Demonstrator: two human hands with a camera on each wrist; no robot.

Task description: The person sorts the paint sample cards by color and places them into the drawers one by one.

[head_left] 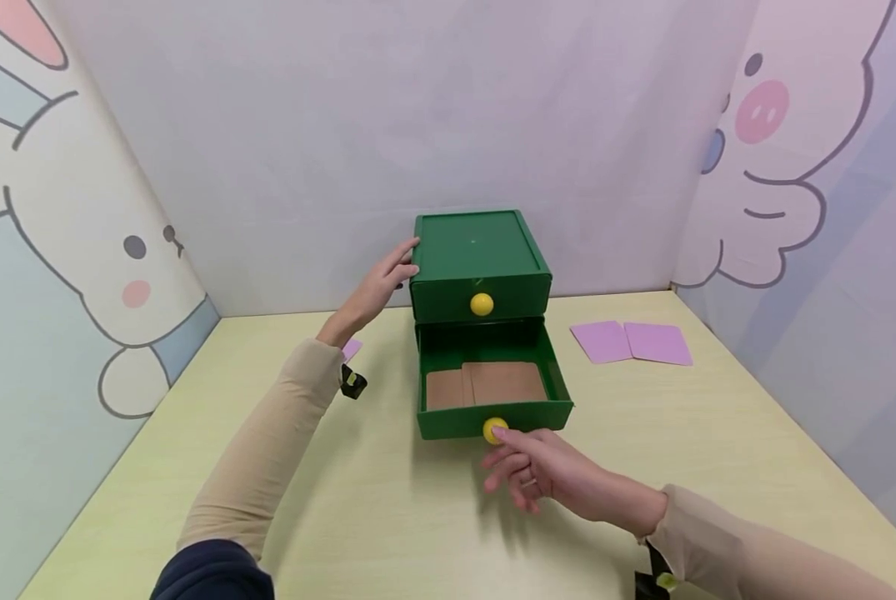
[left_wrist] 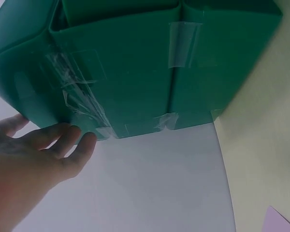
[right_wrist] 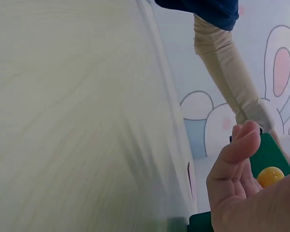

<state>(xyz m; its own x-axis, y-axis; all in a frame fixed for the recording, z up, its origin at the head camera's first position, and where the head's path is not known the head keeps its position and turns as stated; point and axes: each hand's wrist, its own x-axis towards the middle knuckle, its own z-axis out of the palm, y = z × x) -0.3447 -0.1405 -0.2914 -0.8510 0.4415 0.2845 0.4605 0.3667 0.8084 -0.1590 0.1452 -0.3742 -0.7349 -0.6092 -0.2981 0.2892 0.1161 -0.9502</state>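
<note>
A green two-drawer cabinet (head_left: 481, 246) stands on the table. Its lower drawer (head_left: 496, 418) is pulled out and holds brown square cards (head_left: 509, 383). My left hand (head_left: 376, 287) rests against the cabinet's upper left side, fingers spread at its edge; the left wrist view shows the fingertips (left_wrist: 87, 145) by its taped back edge. At the drawer's front is my right hand (head_left: 548, 473), its thumb tip touching the lower yellow knob (head_left: 491, 427) while the other fingers hang loosely bent below. The upper drawer, with its own yellow knob (head_left: 481, 304), is closed.
Two pink-purple cards (head_left: 631, 342) lie on the table right of the cabinet. Another purple card (head_left: 352, 348) is partly hidden behind the left forearm. Pale wall panels with cartoon animals (head_left: 785, 150) border the table at the back and sides.
</note>
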